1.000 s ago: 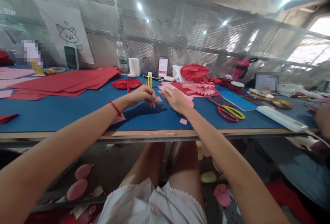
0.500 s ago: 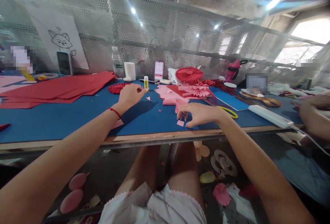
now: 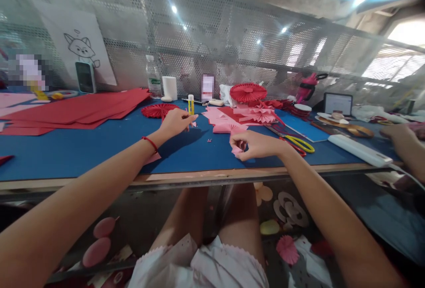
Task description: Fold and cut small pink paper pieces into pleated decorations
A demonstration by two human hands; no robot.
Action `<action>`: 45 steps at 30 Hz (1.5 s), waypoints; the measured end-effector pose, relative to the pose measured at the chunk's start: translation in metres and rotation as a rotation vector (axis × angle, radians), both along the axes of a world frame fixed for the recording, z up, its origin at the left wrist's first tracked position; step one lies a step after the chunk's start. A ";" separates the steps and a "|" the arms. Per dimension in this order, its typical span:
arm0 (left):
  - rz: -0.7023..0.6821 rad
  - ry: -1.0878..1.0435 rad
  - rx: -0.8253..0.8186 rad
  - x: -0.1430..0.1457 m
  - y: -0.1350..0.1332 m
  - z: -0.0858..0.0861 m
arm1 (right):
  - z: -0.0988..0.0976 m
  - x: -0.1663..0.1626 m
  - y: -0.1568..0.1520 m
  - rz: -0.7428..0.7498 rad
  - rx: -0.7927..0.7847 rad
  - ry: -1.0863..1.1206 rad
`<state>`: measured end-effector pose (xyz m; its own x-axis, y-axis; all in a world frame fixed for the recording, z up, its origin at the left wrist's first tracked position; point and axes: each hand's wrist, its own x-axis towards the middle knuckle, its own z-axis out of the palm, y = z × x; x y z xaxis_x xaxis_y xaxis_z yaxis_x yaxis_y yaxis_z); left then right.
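Note:
My left hand (image 3: 175, 122) is over the blue tabletop with its fingers bent down around a small pink paper scrap (image 3: 194, 124), just in front of the glue stick (image 3: 191, 105). A red pleated paper rosette (image 3: 156, 110) is partly behind that hand. Near the table's front edge, my right hand (image 3: 250, 144) pinches a small pink paper piece (image 3: 236, 150). Just beyond it, pink pleated paper (image 3: 229, 128) is partly covered by the fingers. Another pink scrap (image 3: 153, 159) lies under my left wrist, and tiny bits (image 3: 209, 140) rest between the hands.
Red paper sheets (image 3: 76, 110) are stacked at the left. A water bottle (image 3: 153, 77), a white roll (image 3: 169, 88) and a phone (image 3: 208, 87) stand along the back. Yellow-handled scissors (image 3: 300, 143) and a white corded device (image 3: 360, 150) lie rightward. Another person's hand (image 3: 400, 135) is at the far right.
My right hand has closed on the pink paper piece that lay flat on the table. My left fingers have lowered to the scrap by the glue stick. The view has shifted slightly.

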<state>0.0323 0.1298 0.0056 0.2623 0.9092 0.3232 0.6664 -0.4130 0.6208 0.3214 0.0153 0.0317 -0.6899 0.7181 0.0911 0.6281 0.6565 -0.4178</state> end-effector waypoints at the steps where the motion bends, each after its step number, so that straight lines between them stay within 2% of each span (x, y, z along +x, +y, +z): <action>1: -0.044 -0.028 -0.022 0.001 0.001 -0.002 | 0.002 -0.006 0.003 0.007 0.022 0.021; 4: -0.191 -0.118 -0.110 0.003 0.001 -0.005 | 0.015 -0.033 0.019 -0.003 0.157 0.092; 8: -0.312 -0.264 -0.230 0.001 -0.003 -0.006 | 0.026 -0.075 0.047 -0.136 0.439 0.200; 12: -0.343 -0.423 -0.319 -0.003 -0.003 -0.003 | 0.006 -0.102 0.067 -0.248 0.616 0.205; 16: -0.358 -0.486 -0.406 -0.003 0.000 -0.001 | -0.019 -0.105 0.073 -0.259 0.706 0.175; 23: -0.433 -0.508 -0.409 -0.006 -0.002 -0.003 | -0.026 -0.103 0.073 -0.225 0.820 0.148; 31: -0.525 -0.497 -0.386 -0.018 0.005 -0.007 | -0.031 -0.101 0.073 -0.166 0.899 0.222; 36: -0.543 -0.522 -0.372 -0.024 0.009 -0.007 | -0.033 -0.105 0.079 -0.187 0.892 0.410; 40: -0.549 -0.533 -0.376 -0.023 0.012 -0.007 | -0.031 -0.105 0.080 -0.227 0.824 0.582; 45: -0.551 -0.522 -0.381 -0.019 0.011 -0.008 | -0.030 -0.105 0.080 -0.228 0.645 0.708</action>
<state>0.0131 0.1413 -0.0025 0.6017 0.7669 0.2235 0.0209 -0.2948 0.9553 0.2166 0.0955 0.0015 -0.1756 0.4945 0.8513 0.5109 0.7850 -0.3505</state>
